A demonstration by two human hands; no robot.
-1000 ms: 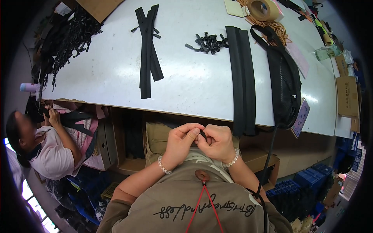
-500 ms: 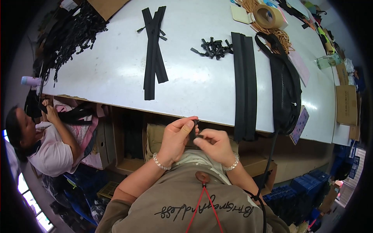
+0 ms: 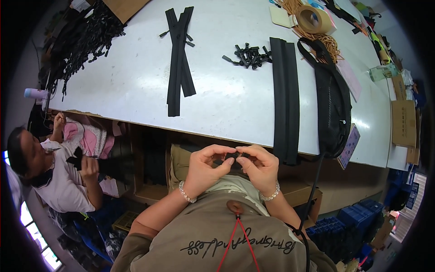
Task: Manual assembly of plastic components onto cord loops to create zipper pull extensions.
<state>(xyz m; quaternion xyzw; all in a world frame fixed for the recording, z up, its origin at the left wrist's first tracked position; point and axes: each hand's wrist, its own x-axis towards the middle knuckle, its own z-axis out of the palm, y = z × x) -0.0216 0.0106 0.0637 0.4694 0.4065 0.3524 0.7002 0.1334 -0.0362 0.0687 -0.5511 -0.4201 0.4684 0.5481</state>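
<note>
Just off the table's near edge, my left hand (image 3: 209,164) and my right hand (image 3: 260,166) meet with fingertips almost touching. Both pinch a small black piece (image 3: 231,156), mostly covered by the fingers, so its kind is unclear. Beyond them, two black zipper strips (image 3: 176,72) lie crossed on the white table (image 3: 226,104), with small pulls sticking out. A heap of black zipper pulls (image 3: 248,56) sits farther right. Beside it, wide black zipper tapes (image 3: 285,99) run lengthwise to the near edge.
A black bag (image 3: 333,99) lies at the right, with a patterned phone-like slab (image 3: 349,146) next to it. Tape roll (image 3: 313,19) and tan cords (image 3: 333,45) are at the far right. Many black pulls (image 3: 88,38) pile up far left. A co-worker (image 3: 65,177) sits left, handling black material.
My hands have turned inward and drawn level, and the black piece now shows less between the fingertips. The co-worker's hands have moved apart, one lowering black material.
</note>
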